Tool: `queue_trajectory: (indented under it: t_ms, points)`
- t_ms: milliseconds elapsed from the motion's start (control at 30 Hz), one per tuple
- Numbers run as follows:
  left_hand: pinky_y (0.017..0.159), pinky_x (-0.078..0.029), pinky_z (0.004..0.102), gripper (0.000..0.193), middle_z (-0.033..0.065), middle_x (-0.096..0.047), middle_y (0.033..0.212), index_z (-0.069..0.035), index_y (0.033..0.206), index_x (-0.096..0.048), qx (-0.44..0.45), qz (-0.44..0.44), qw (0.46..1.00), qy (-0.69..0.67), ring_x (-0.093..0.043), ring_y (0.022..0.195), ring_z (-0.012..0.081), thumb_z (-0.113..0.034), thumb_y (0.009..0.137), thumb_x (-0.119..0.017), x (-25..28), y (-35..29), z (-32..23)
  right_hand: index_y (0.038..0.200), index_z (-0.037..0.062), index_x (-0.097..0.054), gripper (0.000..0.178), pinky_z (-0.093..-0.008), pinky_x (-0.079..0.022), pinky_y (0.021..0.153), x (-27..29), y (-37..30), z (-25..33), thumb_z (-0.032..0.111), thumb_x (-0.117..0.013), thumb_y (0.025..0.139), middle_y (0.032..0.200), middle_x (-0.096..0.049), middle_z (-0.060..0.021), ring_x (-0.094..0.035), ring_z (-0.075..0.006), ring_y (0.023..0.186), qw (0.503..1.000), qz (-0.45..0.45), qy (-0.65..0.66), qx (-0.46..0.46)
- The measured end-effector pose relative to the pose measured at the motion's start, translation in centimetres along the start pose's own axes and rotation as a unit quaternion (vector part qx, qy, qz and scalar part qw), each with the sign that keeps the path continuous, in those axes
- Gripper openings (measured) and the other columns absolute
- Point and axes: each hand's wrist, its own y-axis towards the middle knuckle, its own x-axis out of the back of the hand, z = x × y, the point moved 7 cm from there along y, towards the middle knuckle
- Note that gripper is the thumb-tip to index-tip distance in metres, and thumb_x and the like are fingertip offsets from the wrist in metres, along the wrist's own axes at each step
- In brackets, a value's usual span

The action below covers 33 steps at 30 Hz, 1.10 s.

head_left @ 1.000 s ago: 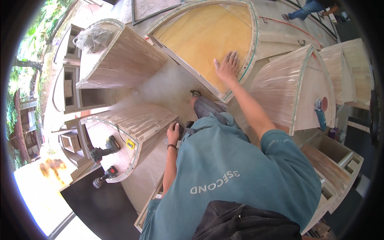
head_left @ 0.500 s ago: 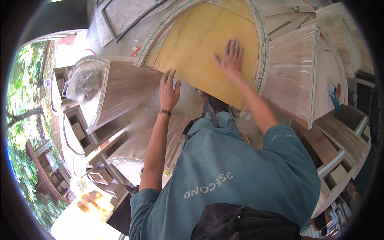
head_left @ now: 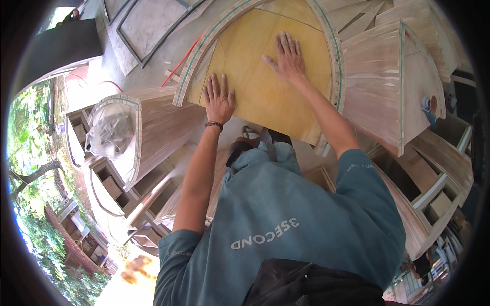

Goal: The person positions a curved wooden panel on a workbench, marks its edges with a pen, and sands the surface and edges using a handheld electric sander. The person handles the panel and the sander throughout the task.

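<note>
Directly before the person, a yellow panel (head_left: 265, 97) is bordered by a curved wooden rim (head_left: 337, 71). It is closely flanked by a right-hand wooden unit (head_left: 372, 86) and a left-hand one (head_left: 166, 115). Beyond, a dark frame (head_left: 130, 48) is seen; the left unit's end is covered by a plastic bag (head_left: 109, 135). The right hand (head_left: 289, 57) and left hand (head_left: 220, 99) are laid flat on the panel, nothing grasped.

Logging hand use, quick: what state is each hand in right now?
Left hand: open, palm down at the near edge of the yellow, curved-sided wooden panel, holding nothing.
Right hand: open, palm down on that panel, holding nothing.
</note>
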Motion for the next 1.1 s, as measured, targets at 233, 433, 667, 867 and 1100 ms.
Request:
queue_trajectory:
  t_ms: [233, 433, 667, 867, 1100]
  points:
    - [0.128, -0.008, 0.0553, 0.066, 0.0214, -0.015, 0.173, -0.016, 0.166, -0.028, 0.000, 0.003, 1.000, 0.004, -0.012, 0.160, 0.0385, -0.045, 0.108, -0.039, -0.9, -0.3, 0.0, 0.164, 0.0013, -0.025, 0.100, -0.0550, -0.002, 0.130, -0.3, -8.8, 11.4, 0.075, -0.035, 0.098, 0.173, -0.021, -0.0164, -0.011, -0.0289, 0.162, 0.978, 0.143, -0.010, 0.151]
    - [0.128, -0.011, 0.0557, 0.066, 0.0238, -0.017, 0.172, -0.014, 0.165, -0.028, -0.004, -0.008, 1.000, 0.011, -0.015, 0.159, 0.0395, -0.044, 0.108, -0.040, -0.3, -0.4, -0.4, 0.160, 0.0040, -0.036, 0.088, -0.0473, -0.014, 0.131, 1.1, -17.0, 15.6, 0.068, -0.041, 0.100, 0.167, -0.033, -0.0154, -0.024, -0.0298, 0.158, 0.918, 0.128, 0.181, 0.329]
    - [0.127, -0.011, 0.0567, 0.069, 0.0253, -0.017, 0.171, -0.013, 0.166, -0.025, -0.014, -0.012, 1.000, 0.007, -0.015, 0.159, 0.0409, -0.047, 0.108, -0.040, -0.3, -0.5, -0.1, 0.161, -0.0009, -0.031, 0.086, -0.0491, -0.015, 0.130, 1.1, -6.9, -0.1, 0.064, -0.037, 0.105, 0.168, -0.031, -0.0193, -0.023, -0.0335, 0.158, 1.000, -0.005, 0.007, -0.017]
    - [0.127, -0.010, 0.0584, 0.085, 0.0285, -0.015, 0.170, -0.013, 0.165, -0.027, -0.016, 0.012, 1.000, -0.007, -0.013, 0.159, 0.0428, -0.062, 0.100, -0.050, 0.7, -1.4, 0.2, 0.163, -0.0051, -0.015, 0.097, -0.0482, -0.009, 0.131, 1.4, -0.2, -7.4, 0.071, -0.025, 0.104, 0.171, -0.015, -0.0246, -0.012, -0.0369, 0.160, 0.989, -0.032, -0.009, -0.143]
    - [0.126, -0.008, 0.0608, 0.097, 0.0309, -0.009, 0.170, -0.014, 0.167, -0.022, 0.006, 0.046, 0.999, 0.008, -0.010, 0.158, 0.0463, -0.074, 0.096, -0.051, 1.2, -2.2, 0.5, 0.162, -0.0086, -0.016, 0.104, -0.0509, -0.006, 0.130, -0.5, 7.2, -8.7, 0.075, -0.027, 0.101, 0.170, -0.016, -0.0280, -0.010, -0.0395, 0.160, 0.979, -0.041, -0.074, -0.186]
